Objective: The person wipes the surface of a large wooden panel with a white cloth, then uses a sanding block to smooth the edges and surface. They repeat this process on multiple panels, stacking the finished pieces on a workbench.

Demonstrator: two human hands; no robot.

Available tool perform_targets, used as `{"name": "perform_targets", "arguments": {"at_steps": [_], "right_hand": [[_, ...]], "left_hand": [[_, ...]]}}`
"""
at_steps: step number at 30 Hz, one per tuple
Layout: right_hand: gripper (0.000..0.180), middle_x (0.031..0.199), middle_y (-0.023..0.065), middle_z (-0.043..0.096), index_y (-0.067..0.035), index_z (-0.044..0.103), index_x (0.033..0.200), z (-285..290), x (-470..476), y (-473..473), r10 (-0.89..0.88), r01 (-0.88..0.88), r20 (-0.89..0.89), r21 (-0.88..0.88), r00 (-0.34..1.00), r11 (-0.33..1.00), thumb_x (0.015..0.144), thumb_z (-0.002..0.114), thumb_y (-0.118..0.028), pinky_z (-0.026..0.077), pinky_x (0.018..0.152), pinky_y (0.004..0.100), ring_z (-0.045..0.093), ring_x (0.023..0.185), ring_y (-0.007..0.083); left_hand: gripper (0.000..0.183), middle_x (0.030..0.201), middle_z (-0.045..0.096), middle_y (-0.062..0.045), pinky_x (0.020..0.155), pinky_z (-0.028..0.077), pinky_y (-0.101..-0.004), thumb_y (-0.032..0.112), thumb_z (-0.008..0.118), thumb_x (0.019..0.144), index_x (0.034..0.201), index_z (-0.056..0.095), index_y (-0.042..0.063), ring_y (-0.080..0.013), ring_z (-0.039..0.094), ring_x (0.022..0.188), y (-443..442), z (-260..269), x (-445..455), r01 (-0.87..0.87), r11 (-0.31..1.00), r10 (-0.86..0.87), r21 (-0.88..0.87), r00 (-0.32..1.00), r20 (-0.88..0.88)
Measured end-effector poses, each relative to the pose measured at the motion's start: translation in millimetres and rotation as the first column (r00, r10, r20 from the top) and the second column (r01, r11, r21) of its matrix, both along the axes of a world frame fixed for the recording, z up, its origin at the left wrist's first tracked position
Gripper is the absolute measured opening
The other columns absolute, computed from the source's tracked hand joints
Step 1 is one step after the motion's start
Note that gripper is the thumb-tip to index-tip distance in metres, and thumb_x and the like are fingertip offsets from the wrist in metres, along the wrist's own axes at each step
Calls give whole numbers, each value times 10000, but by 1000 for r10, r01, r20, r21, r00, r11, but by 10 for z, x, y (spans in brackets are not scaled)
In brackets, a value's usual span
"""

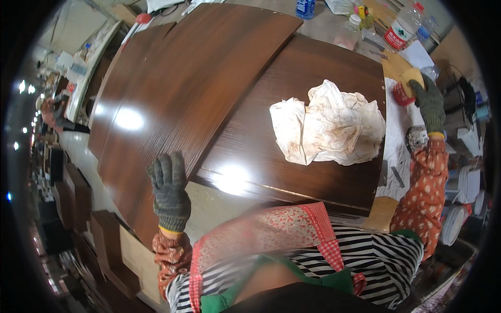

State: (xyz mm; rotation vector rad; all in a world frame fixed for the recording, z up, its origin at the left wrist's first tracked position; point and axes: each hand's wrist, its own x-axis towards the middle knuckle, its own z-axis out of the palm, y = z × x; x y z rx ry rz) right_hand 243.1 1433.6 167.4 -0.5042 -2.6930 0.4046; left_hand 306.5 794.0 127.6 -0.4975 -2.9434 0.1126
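Note:
Dark brown wood-grain panels lie before me, an upper panel (188, 70) overlapping a lower panel (297, 70). My left hand (170, 191), in a dark knitted glove, rests near the lower edge of the upper panel with nothing visible in it. On the lower panel lies a crumpled, stained white cloth (325, 125). At the right, my right hand (429, 101), gloved alike, grips a tan, flat-looking piece (411, 80), perhaps a sanding pad or scraper; its exact kind is unclear. That piece is at a red container (402, 94); whether it touches the container cannot be told.
Plastic bottles (403, 29) and a blue-labelled bottle (305, 8) stand at the back. White buckets (456, 223) are at the far right. Brown boards (113, 250) stand at the lower left. Another person (54, 111) is at a bench far left.

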Motion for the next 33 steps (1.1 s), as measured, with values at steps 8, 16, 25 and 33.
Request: {"name": "perform_targets", "arguments": {"at_steps": [8,16,25,33], "right_hand": [[417,1021,159,692,-41,634,1220,78,-293,-441,164,-165,-17,-69,986,984,911,679,-318,522,757,345,673,830,236],[395,1177,147,634,9,594,1285,217,-435,-936,481,-503,-168,-433,860,748,933,679,-147,540,856,310,627,1033,191],[443,1170,103,632,-1,544,1333,732,-200,-2261,662,-620,-144,-539,735,570,931,687,-119,574,721,268,629,962,158],[400,1089,91,656,8,585,1266,718,337,-2927,804,-787,-52,-253,592,563,923,702,-163,528,803,293,621,969,153]], "left_hand": [[722,1455,469,-183,1177,283,-480,61,677,773,1456,441,60,-367,398,1384,-175,15,186,-85,996,83,-23,992,-91],[737,1454,486,-166,1134,348,-461,81,700,755,1451,456,86,-357,435,1358,-1101,-99,1531,-599,799,594,55,773,-222],[535,1280,631,-179,949,513,-361,227,672,933,1406,502,44,-250,629,1141,-1435,-812,2447,-764,116,843,634,413,344],[439,1236,641,-185,976,521,-366,231,559,1015,1376,515,-17,-255,668,1052,-1676,-852,2952,-228,-324,642,918,660,391]]}}
